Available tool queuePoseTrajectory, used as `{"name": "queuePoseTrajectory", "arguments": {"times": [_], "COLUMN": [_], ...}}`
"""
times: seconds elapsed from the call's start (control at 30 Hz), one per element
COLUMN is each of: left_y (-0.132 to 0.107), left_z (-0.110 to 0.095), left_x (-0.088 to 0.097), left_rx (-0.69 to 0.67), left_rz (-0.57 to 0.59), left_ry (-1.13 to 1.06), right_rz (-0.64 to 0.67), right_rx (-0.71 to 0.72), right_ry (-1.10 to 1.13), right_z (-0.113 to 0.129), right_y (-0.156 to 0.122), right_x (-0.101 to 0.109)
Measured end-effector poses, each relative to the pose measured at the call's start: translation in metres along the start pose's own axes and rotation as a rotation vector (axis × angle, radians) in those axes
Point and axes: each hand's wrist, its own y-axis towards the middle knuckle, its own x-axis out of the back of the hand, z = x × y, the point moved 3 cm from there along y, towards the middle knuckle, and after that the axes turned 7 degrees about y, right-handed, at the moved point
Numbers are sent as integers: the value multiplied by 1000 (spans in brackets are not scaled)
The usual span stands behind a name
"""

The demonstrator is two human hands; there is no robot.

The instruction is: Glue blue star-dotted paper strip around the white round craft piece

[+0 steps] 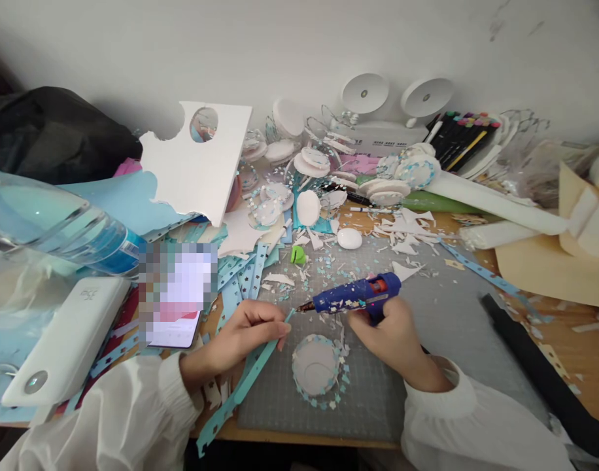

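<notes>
My right hand [390, 333] is wrapped round the handle of a blue hot glue gun [353, 294], its nozzle pointing left. Bits of cut paper cling to the gun's barrel. Pinched between the thumb and fingers of my left hand [253, 333] is a teal paper strip [248, 379] with punched notches, which trails down past the mat's front edge. The strip's upper end is close to the nozzle; whether they touch I cannot tell. Below both hands, a white disc [316, 366] ringed with small blue and white paper pieces lies on the grey cutting mat [274, 412].
On the left are a phone [176, 327], a white power bank [67, 340] and a large plastic bottle [64, 222]. White discs [312, 160] with decorated rings pile up behind. A cut white board [201, 170] leans there. A black bar-shaped object [539, 373] lies on the right.
</notes>
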Motion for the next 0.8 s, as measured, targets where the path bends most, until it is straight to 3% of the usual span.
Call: {"name": "queuePoseTrajectory", "arguments": {"times": [0.8], "left_y": [1], "left_z": [-4], "left_x": [0], "left_rx": [-5], "left_rz": [2], "left_ry": [18], "right_rz": [-23], "right_rx": [43], "right_ry": [-37], "right_z": [-3], "right_y": [-3], "right_x": [0]}}
